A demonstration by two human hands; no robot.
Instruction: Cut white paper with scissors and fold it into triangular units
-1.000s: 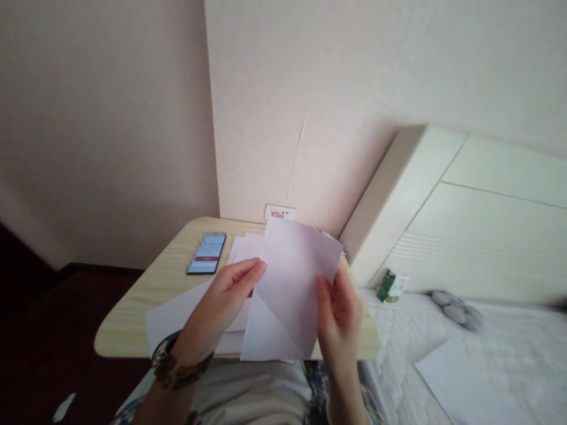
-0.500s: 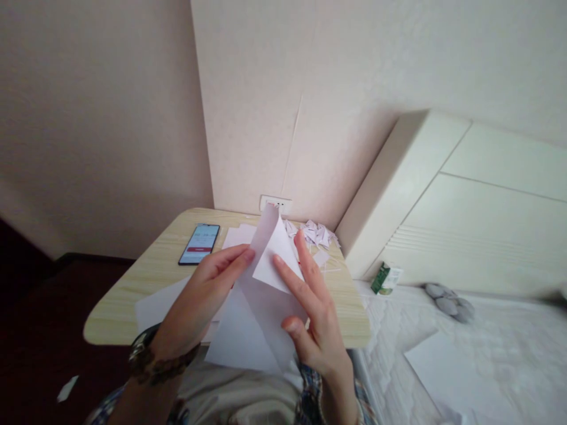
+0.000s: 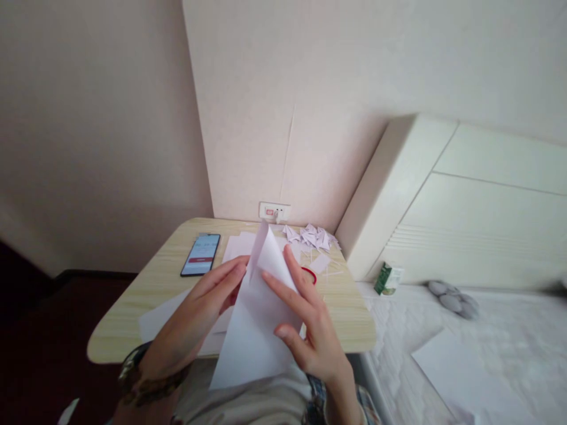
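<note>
A white sheet of paper [image 3: 254, 336] is held up over the near edge of the table, its top corner folded over into a loose flap. My left hand [image 3: 212, 295] pinches the sheet's left edge between thumb and fingers. With fingers spread, my right hand [image 3: 310, 319] lies against the folded flap, its fingertips on the paper and its thumb apart. More white sheets [image 3: 237, 245] rest on the table behind and beneath my left hand. A red ring-shaped handle [image 3: 310, 274] shows just beyond my right fingers; the rest of it is hidden.
On the pale wooden table [image 3: 119, 330] lie a phone [image 3: 201, 255] and a pile of small folded paper pieces [image 3: 312, 236]. A wall socket [image 3: 274, 211] is behind. The bed [image 3: 398, 354] at right bears a green-white carton [image 3: 388, 278], a grey item [image 3: 454, 299] and white paper [image 3: 460, 372].
The folded flap has swung leftward and now stands more upright and rounded. Both hands have shifted slightly left and down, and the red handle has come into sight.
</note>
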